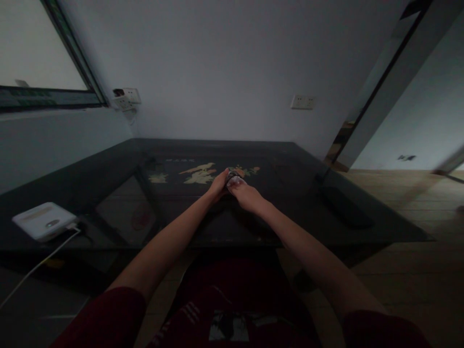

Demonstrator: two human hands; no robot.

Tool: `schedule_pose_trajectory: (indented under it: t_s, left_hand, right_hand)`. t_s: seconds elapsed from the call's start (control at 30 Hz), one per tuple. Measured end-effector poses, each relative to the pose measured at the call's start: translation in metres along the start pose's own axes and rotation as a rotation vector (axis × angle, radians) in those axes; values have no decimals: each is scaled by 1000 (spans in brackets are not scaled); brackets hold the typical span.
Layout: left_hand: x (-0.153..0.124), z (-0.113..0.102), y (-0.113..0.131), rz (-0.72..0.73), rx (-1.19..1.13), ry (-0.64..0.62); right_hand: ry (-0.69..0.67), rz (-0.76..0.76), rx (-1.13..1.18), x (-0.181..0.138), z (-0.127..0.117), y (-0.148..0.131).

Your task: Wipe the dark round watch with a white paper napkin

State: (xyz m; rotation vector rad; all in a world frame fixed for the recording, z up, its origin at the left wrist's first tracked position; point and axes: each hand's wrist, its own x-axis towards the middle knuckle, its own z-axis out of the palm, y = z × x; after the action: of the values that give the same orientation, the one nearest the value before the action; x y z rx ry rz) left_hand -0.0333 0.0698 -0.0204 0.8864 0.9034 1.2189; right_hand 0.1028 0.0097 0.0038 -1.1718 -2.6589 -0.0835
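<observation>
Over the middle of the dark glossy table [203, 217], both my arms reach forward and my hands meet. Between them is a small shiny object [235, 181], whitish and reddish with a dark band; its kind I cannot make out in the dim light. My left hand [219, 185] is closed around its left side. My right hand [248, 195] grips it from the right and near side, fingers mostly hidden. Just beyond the hands, a printed picture of a bird and flowers [199, 174] shows on the tabletop.
A white box-shaped device [45, 217] with a white cable [43, 261] sits at the table's left. Toward the right lies a dark flat object [346, 208]. The wall behind has a socket [303, 102] and a plugged-in power outlet [126, 99]. Wooden floor [406, 208] extends beyond the right edge.
</observation>
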Motion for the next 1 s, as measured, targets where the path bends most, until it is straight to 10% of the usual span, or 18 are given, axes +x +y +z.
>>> schedule_pose_trajectory:
  t_s: [0.37, 0.53, 0.8, 1.0]
  left_hand:
    - [0, 2, -4, 92, 60, -24]
    - [-10, 6, 3, 48, 35, -25]
    - [-3, 1, 0, 27, -42, -38]
    - [-1, 0, 1, 8, -96, -12]
  right_hand:
    - [12, 117, -112, 2, 8, -14]
    - [47, 207, 280, 2, 8, -1]
    - [187, 236, 1534, 18, 17, 3]
    - [219, 151, 1447, 17, 19, 1]
